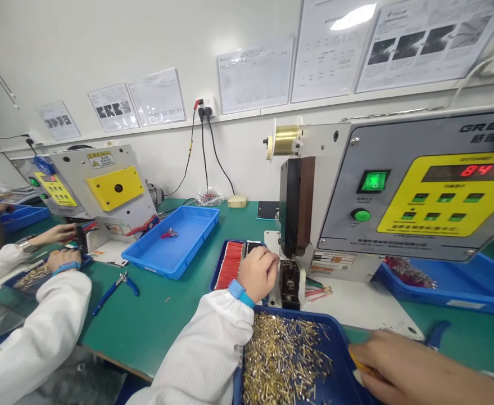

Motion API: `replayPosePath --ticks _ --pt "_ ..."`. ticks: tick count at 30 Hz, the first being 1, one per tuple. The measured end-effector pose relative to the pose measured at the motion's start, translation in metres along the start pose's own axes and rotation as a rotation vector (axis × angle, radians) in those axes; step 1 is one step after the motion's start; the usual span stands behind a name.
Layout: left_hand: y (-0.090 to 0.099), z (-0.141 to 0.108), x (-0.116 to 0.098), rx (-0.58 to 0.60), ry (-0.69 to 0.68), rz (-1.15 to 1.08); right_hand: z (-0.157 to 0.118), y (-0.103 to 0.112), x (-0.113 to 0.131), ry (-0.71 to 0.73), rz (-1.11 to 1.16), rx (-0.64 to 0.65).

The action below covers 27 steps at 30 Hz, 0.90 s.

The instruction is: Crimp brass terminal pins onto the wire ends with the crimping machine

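My left hand (258, 273), with a blue band at the wrist, is closed at the left side of the machine's die (290, 281); what its fingertips hold is too small to make out. Beside it, red wires (230, 264) lie in a dark blue tray. At the lower right, my right hand (392, 365) is wrapped round a yellow-orange tool (359, 360), over the right edge of a blue tray (343, 337). Small brass-coloured terminals (278, 357) are heaped in that tray.
A grey machine (339, 185) with a wire spool (286, 140) stands ahead. Blue trays (171, 242) lie left and right (453, 287). Blue pliers (114, 292) rest on the green table (158, 315). Another person's hands (63, 260) are at a second machine (118, 197) on the left.
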<state>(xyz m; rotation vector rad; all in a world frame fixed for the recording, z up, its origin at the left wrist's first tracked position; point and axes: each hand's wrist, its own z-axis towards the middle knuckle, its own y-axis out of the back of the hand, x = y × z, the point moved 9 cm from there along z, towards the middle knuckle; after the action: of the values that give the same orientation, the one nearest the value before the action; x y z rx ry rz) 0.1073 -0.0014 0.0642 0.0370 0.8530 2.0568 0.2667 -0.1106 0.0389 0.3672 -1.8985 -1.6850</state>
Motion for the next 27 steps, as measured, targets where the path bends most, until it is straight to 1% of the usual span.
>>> replayPosePath --ticks 1,3,5,7,10,11,13,15,18,20,23,25,27 --pt "0.000 0.000 0.000 -0.001 0.002 -0.003 0.007 0.004 0.006 0.008 -0.023 0.047" --pt "0.000 0.000 0.001 -0.003 0.005 -0.008 0.018 0.011 0.011 0.009 -0.073 0.089" --pt "0.000 0.001 0.002 -0.002 0.007 -0.012 0.021 0.012 0.006 -0.009 -0.095 0.103" --pt "-0.001 0.001 0.003 0.004 0.009 -0.013 0.015 0.003 -0.009 -0.051 -0.102 0.118" --pt "-0.002 0.000 0.003 0.013 0.008 -0.011 -0.007 -0.020 -0.041 -0.131 -0.108 0.121" --pt "-0.002 0.000 0.003 0.014 0.009 -0.010 -0.014 -0.027 -0.048 -0.133 -0.092 0.124" --pt "-0.003 -0.001 0.003 0.015 0.010 -0.008 -0.026 -0.036 -0.058 -0.116 -0.073 0.100" --pt "-0.002 -0.001 0.003 0.010 0.009 -0.008 -0.032 -0.040 -0.059 -0.082 -0.084 0.084" --pt "-0.001 0.000 0.002 0.002 0.010 -0.007 -0.027 -0.037 -0.049 -0.054 -0.166 0.090" --pt "-0.001 0.001 0.002 0.000 0.015 -0.009 -0.016 -0.027 -0.038 -0.055 -0.227 0.085" --pt "0.000 0.001 0.002 0.004 0.018 -0.015 0.010 -0.003 -0.012 -0.019 -0.258 0.042" --pt "0.000 0.002 0.002 0.008 0.018 -0.016 0.030 0.009 0.010 0.046 -0.243 0.018" --pt "0.000 0.002 0.002 0.008 0.022 -0.012 0.047 0.015 0.033 0.148 -0.188 -0.031"
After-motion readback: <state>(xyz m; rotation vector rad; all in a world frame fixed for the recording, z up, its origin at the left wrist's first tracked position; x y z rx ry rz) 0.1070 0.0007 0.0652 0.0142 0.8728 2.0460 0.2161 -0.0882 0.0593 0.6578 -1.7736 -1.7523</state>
